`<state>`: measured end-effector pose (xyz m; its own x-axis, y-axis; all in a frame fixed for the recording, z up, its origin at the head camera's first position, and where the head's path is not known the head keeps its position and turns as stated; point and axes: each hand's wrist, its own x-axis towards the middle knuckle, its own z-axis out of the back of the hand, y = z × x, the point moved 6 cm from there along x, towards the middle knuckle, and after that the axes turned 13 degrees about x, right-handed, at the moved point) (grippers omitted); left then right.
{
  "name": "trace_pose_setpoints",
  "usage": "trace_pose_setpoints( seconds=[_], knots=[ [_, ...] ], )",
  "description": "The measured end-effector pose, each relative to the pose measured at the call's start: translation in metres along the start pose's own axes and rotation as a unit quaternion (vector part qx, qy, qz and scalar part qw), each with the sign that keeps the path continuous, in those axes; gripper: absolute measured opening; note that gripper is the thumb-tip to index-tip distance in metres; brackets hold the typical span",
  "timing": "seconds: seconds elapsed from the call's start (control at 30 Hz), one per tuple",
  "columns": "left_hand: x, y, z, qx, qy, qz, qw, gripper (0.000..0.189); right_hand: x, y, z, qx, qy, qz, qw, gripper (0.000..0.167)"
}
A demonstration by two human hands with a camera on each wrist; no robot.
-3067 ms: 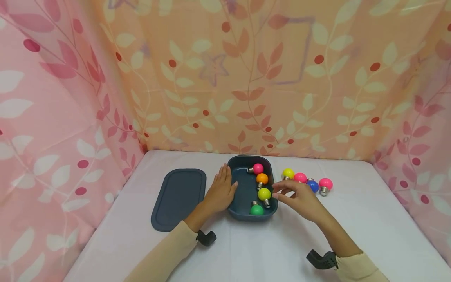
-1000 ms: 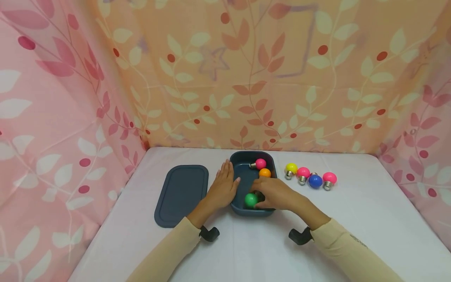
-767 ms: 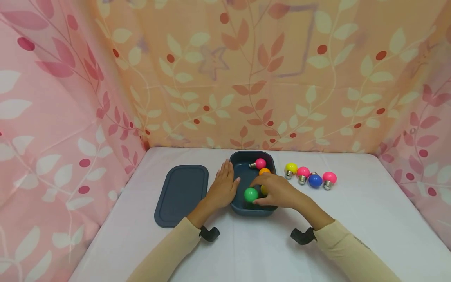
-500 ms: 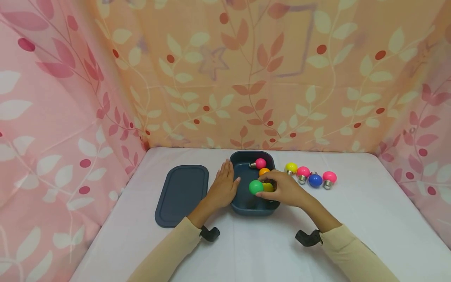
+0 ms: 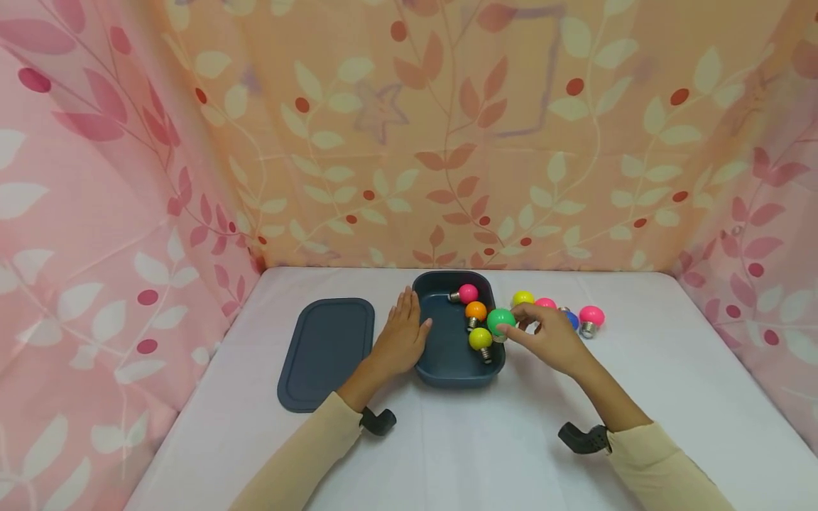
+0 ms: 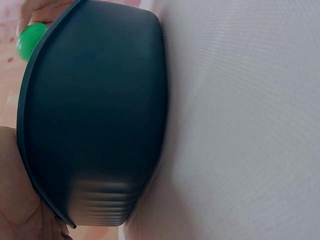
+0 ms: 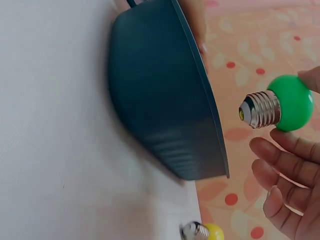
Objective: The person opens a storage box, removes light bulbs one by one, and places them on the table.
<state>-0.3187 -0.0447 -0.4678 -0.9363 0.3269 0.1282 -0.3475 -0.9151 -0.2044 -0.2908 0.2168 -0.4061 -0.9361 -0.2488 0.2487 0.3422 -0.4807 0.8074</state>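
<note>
Green bulb [image 5: 500, 321] pinched in the right hand [image 5: 549, 339], lifted over the right rim of the dark bin [image 5: 447, 370].

Yellow [image 5: 479, 339], orange [image 5: 475, 311] and pink [image 5: 468, 293] bulbs lie inside the bin. The left hand [image 5: 401, 339] rests flat, fingers straight, against the bin's left wall. More bulbs [image 5: 591, 316] sit on the counter [image 5: 486, 454] just right; the lid [image 5: 326, 351] lies left.

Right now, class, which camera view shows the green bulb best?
The right wrist view: the green bulb fills it close up, metal screw base clear, pinched by the right hand. The head view shows it small, above the bin. The left wrist view catches only a green sliver behind the rim.
</note>
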Motion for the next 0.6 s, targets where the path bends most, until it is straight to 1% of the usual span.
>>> trace_pose_setpoints(
  seconds=[0.07,0.17,0.33,0.47,0.6],
  knots=[
    [0.0,0.0,0.0,0.0,0.001,0.002,1.0,0.068,-0.003,-0.004,0.007,0.001,-0.01,-0.015,0.9998,0.037],
    [-0.001,0.0,0.001,-0.001,0.0,0.001,1.0,0.068,-0.006,-0.013,0.014,0.006,-0.019,-0.048,0.9986,0.04],
    [-0.001,-0.001,0.003,-0.002,-0.001,-0.001,1.0,0.068,-0.011,-0.029,0.023,0.008,-0.026,-0.101,0.9945,0.049],
    [-0.001,-0.001,0.003,-0.001,-0.001,-0.003,1.0,0.069,-0.012,-0.04,0.029,0.0,-0.03,-0.128,0.9914,0.054],
    [0.0,0.0,0.002,-0.002,0.002,-0.003,1.0,0.07,-0.013,-0.051,0.031,-0.009,-0.024,-0.153,0.9879,0.059]
  ],
)
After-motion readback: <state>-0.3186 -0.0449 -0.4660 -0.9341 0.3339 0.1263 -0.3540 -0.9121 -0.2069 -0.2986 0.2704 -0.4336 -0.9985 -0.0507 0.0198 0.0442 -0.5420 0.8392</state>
